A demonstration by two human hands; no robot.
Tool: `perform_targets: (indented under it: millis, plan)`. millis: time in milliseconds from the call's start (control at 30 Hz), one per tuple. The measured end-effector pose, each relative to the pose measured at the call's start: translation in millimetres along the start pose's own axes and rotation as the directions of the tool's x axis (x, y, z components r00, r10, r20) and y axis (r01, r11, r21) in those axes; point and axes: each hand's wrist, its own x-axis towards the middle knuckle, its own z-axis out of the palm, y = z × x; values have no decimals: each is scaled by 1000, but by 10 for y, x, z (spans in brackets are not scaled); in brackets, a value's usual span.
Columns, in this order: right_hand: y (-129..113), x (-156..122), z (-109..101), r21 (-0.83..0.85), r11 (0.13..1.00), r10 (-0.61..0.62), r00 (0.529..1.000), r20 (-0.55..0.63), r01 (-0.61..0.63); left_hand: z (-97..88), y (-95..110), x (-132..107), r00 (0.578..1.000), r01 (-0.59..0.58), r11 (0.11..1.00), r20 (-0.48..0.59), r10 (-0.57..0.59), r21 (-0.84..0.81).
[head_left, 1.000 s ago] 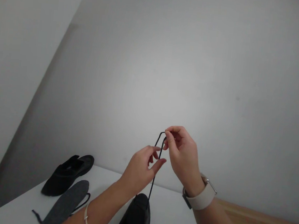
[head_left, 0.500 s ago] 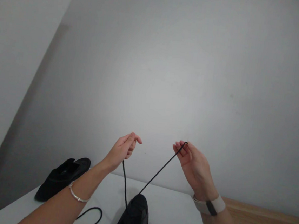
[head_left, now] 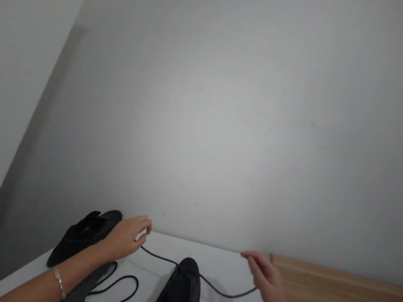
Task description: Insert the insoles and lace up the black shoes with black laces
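A black shoe [head_left: 179, 291] sits on the white tabletop with its toe pointing away from me. From its two sides run the ends of a black shoelace [head_left: 226, 296], both slack. My left hand [head_left: 127, 236] is to the left of the shoe, fingers curled toward the thumb, and one lace end runs up to the thumb. Low on the right, my right hand [head_left: 269, 278] has its fingers drawn together, and the other lace end meets the hand's lower edge. The exact grip on each end is partly hidden.
A second black shoe [head_left: 82, 234] lies behind my left forearm. A loose loop of black lace [head_left: 136, 287] rests on the white tabletop [head_left: 164, 241]. A grey wall [head_left: 211, 123] rises behind the table, and a wood-grained surface [head_left: 344, 297] lies to the right.
Both hands have come down and moved apart, the left toward the far shoe and the right outward. The right lace, taut before, now sags beside the near shoe.
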Motion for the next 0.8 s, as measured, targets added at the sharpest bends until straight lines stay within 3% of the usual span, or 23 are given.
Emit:
perform_targets:
  millis: [133, 233, 333, 500, 700, 800]
  plan:
    - [198, -282, 492, -108, 991, 109, 940, 322, -78, 456, 171, -151, 993, -1, 986, 115, 21, -167]
    - [419, -395, 792, -4, 973, 214, 892, 399, -231, 641, 286, -174, 992, -17, 968, 116, 47, -251]
    - [605, -432, 965, 92, 957, 223, 897, 381, -276, 707, 377, -179, 994, 11, 946, 109, 26, -324]
    - [671, -429, 1030, 58, 967, 210, 904, 372, -248, 700, 474, -200, 989, 6, 884, 132, 63, -467]
    - [609, -433, 984, -96, 980, 199, 902, 382, -175, 579, 538, -222, 980, 135, 862, 196, -43, -488]
    - [593, -453, 980, -128, 975, 216, 892, 397, -179, 606, 559, -251, 967, 184, 828, 247, -57, -530]
